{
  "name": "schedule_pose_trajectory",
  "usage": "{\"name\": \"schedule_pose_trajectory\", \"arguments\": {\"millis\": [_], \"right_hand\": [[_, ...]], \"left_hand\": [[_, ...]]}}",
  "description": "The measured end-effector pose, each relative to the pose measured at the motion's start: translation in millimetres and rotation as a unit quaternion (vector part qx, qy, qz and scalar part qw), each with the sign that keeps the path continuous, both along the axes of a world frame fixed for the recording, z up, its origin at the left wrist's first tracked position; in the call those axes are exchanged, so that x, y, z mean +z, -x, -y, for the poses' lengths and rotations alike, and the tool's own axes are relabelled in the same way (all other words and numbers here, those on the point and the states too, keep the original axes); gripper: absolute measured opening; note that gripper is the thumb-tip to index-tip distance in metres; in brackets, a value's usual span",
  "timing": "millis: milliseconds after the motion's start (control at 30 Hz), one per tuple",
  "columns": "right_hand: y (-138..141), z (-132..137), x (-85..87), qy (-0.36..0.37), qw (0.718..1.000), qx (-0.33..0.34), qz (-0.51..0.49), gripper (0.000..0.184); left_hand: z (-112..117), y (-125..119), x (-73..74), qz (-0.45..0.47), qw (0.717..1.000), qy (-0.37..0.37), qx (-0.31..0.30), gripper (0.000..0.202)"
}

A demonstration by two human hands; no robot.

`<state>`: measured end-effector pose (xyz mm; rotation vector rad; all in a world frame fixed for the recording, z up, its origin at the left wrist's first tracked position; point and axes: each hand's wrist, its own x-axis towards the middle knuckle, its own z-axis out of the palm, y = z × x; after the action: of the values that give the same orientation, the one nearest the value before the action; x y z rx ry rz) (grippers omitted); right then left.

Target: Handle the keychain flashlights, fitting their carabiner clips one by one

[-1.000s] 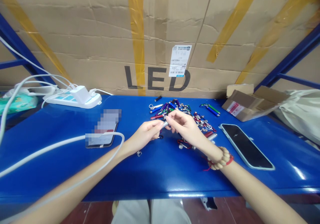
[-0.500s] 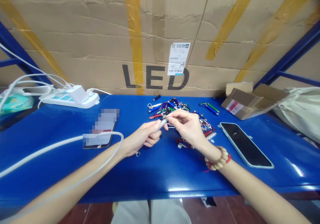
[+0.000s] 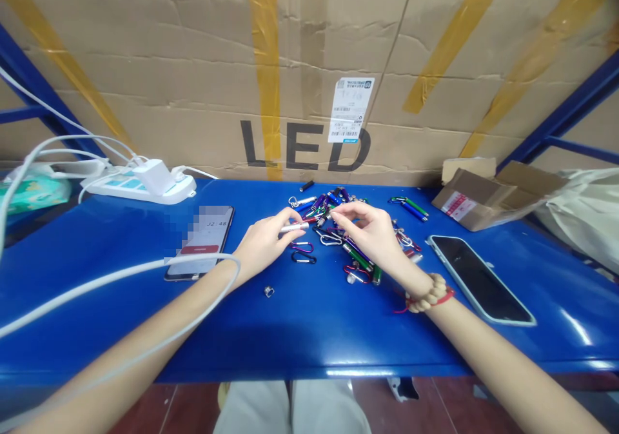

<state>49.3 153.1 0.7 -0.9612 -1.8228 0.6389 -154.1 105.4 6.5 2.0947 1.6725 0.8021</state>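
Silver tube (image 3: 296, 226) is pinched in your left hand (image 3: 262, 244) beside the pile (image 3: 358, 256), its end toward your right hand (image 3: 371, 231), probably for easy reach. Whether those bent right fingers also grip something small, I cannot tell.

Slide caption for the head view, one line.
Left hand holds a silver tube, right hand nearby, over a blue table scattered with carabiners and coloured tubes.

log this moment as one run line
left hand: pinching silver tube | right hand: at pile of tubes and carabiners, grip unclear | small metal piece: on blue table
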Motion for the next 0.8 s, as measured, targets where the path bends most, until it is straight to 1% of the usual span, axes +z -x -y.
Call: {"name": "schedule_pose_trajectory", "arguments": {"millis": [133,267,333,400,500,567,667,733,800], "right_hand": [[1.5,1.5,-3.0,-0.036,0.996,0.029,0.078,0.013],[1.7,1.4,-6.5,-0.055,0.988,0.045,0.134,0.013],[0.2,0.7,-7.0,-0.069,0.984,0.037,0.157,0.014],[-2.2,0.2,-6.0,-0.090,0.979,0.011,0.183,0.014],[-5.6,0.1,-2.2,-0.124,0.965,-0.029,0.227,0.015],[-6.8,0.6,0.2,-0.125,0.962,-0.030,0.243,0.015],[-6.7,1.9,1.9,-0.093,0.962,0.026,0.257,0.015],[-6.3,2.9,2.0,-0.076,0.957,0.069,0.270,0.014],[-6.3,3.6,1.7,-0.060,0.954,0.092,0.281,0.013]], "left_hand": [[-2.7,2.7,-4.9,-0.075,0.997,-0.013,-0.018,0.019],[-6.8,5.0,-13.7,-0.086,0.994,-0.050,-0.048,0.022],[-8.6,6.6,-16.2,-0.069,0.993,-0.071,-0.058,0.022],[-9.8,7.9,-16.0,-0.052,0.992,-0.093,-0.063,0.022],[-10.4,8.8,-12.3,-0.042,0.990,-0.120,-0.052,0.020],[-10.4,8.8,-10.3,-0.027,0.992,-0.118,-0.044,0.018],[-11.0,8.6,-12.1,-0.009,0.995,-0.093,-0.048,0.019],[-12.1,8.4,-16.1,-0.033,0.995,-0.080,-0.049,0.021],[-13.3,8.1,-20.2,-0.060,0.994,-0.072,-0.049,0.022]]}}
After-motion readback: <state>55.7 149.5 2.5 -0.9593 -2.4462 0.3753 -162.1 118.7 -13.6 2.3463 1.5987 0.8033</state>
